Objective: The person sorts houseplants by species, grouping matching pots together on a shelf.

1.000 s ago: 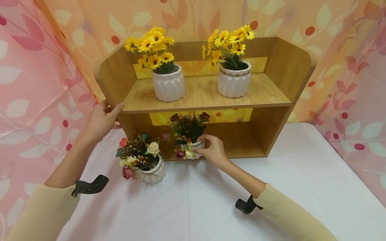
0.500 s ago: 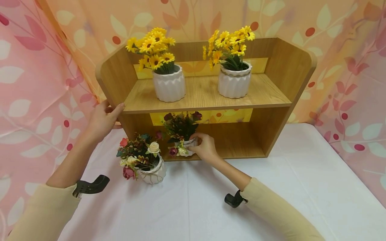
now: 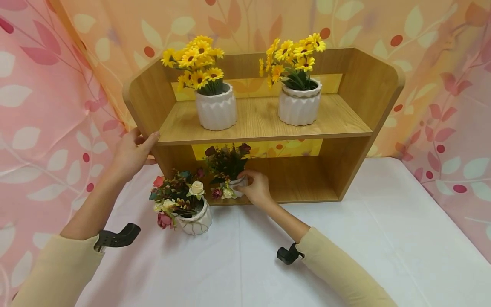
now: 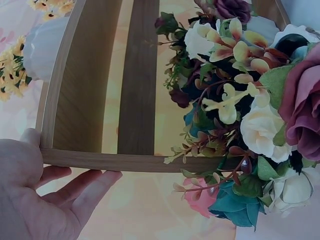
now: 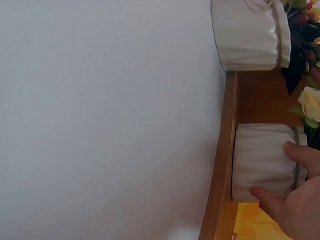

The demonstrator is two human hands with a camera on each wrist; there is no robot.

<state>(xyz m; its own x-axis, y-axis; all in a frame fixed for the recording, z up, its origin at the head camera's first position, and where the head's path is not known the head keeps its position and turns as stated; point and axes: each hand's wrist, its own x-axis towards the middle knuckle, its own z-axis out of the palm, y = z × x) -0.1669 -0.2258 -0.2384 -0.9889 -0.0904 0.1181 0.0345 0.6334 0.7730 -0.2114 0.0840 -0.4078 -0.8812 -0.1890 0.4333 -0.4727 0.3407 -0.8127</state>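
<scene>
A two-tier wooden shelf (image 3: 264,138) stands on the white table. My left hand (image 3: 132,153) holds its left side panel, thumb at the front edge and fingers behind; the left wrist view shows this hand (image 4: 50,195) around the board. On the lower tier sits a white flower pot (image 3: 238,184) with dark red and cream artificial roses. My right hand (image 3: 255,187) grips that pot near its rim, thumb and a finger apart on its side in the right wrist view. Another white pot (image 3: 195,222) of mixed roses stands on the table before the shelf's left end.
Two white pots of yellow daisies, one left (image 3: 216,111) and one right (image 3: 299,108), stand on the upper tier. Floral curtains (image 3: 429,85) hang behind and at both sides. The white tablecloth (image 3: 215,273) spreads out in front.
My right hand has moved the rose pot leftward and slightly back along the lower tier. The left hand has kept its place on the side panel.
</scene>
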